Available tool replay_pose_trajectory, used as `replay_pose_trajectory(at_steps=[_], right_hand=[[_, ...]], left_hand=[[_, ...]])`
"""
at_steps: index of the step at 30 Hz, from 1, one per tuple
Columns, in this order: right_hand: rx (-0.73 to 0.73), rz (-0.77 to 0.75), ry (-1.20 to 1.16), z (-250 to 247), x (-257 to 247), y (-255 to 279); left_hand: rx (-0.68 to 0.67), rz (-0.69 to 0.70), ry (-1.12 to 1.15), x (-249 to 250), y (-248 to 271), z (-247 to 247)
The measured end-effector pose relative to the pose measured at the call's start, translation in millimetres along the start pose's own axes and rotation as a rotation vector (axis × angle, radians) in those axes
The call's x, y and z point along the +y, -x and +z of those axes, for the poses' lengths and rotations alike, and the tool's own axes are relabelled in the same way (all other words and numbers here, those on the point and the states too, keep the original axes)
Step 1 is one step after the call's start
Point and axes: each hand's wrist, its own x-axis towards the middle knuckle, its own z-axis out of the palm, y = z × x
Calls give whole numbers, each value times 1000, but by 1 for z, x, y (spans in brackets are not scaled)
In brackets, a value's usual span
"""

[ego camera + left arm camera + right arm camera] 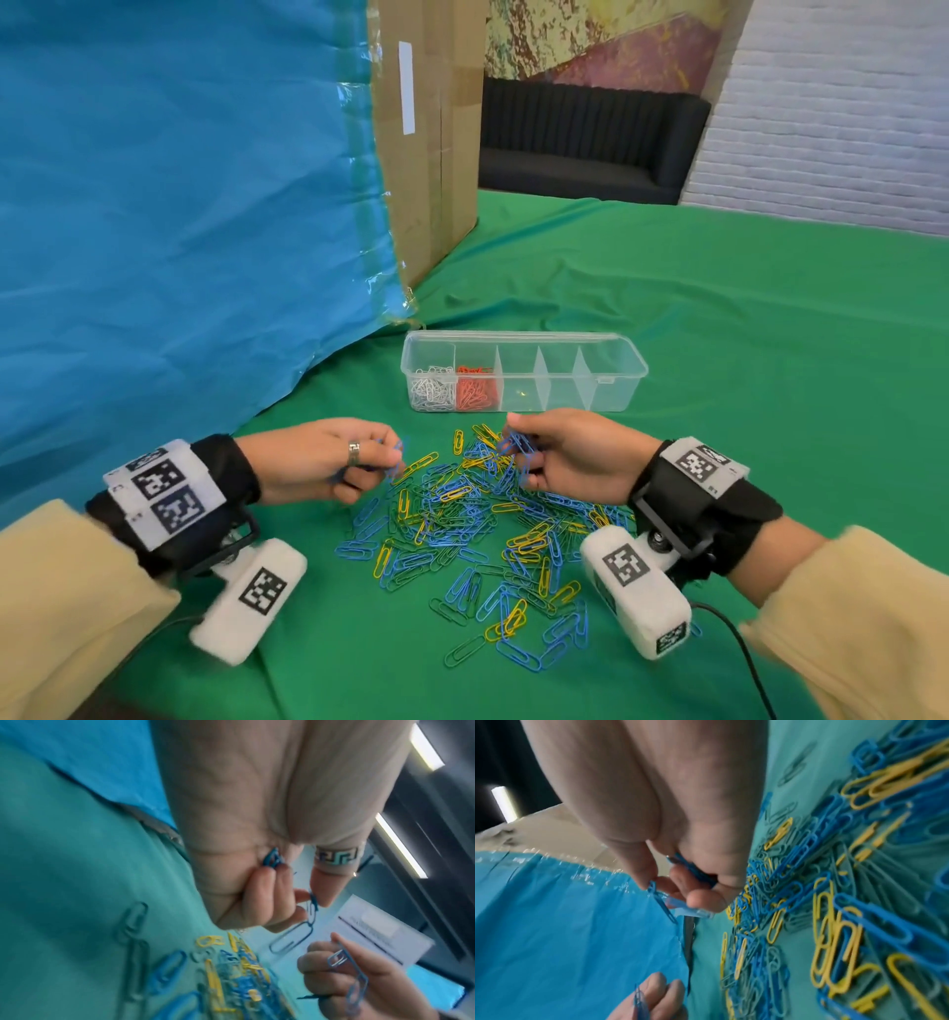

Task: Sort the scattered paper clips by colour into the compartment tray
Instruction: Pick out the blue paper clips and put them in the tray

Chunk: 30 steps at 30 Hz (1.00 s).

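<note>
The scattered paper clips [462, 529], blue, yellow and green, lie in a loose heap on the green-covered table [744, 334], spread between the two wrists and thinning toward the near edge of the cloth. Just beyond the heap stands the clear compartment tray [624, 360], its long side facing the person: white clips [434, 393] fill the leftmost compartment, red clips [476, 390] the one beside it, and the three compartments to the right look bare, though the clear plastic makes that hard to be sure of.

The left hand [313, 460] hovers over the left fringe of the heap, its fingers [259, 894] curled round a small bunch of blue clips [273, 859] while thumb and forefinger pinch another blue clip that hangs down. The right hand [575, 455] sits at the far edge of the heap, close to the tray's front wall; its fingers [703, 898] are likewise clenched on blue clips [693, 868], with one more [661, 901] pinched at the tips.

To the left, a blue sheet [179, 205] taped over a cardboard box [431, 154] rises steeply and comes down near the tray's left end. To the right of the tray and heap the cloth runs on, wrinkled, toward a white brick wall [832, 118] and a dark sofa [585, 139].
</note>
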Motion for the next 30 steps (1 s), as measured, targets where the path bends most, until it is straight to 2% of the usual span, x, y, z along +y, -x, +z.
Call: replay_pose_trajectory(at_steps=[7,10,15,18,21,25,28,30], right_hand=[[-76,100,-309,-5,7,-2],[-92,112,-412,-5,9,-4],[-24,101,-479,-8,-6,-7],[54,19,-395,-13,-32,-17],[200,-105,-291,-18,-63,-37],[393,-234,-48,-21,-86,-63],[396,-188,52,-27,-87,-71],[374,-154,87,-35,-82,-73]], left_hand=[[-87,43,457,12,-13,8],[-146,15,624,17,-21,12],[-250,-54,816,22,-41,16],[-287,-100,843,31,-54,21],[-302,-120,813,49,-64,27],[-209,-115,848,73,-79,31],[-39,-98,836,91,-92,32],[2,-83,846,99,-99,33]])
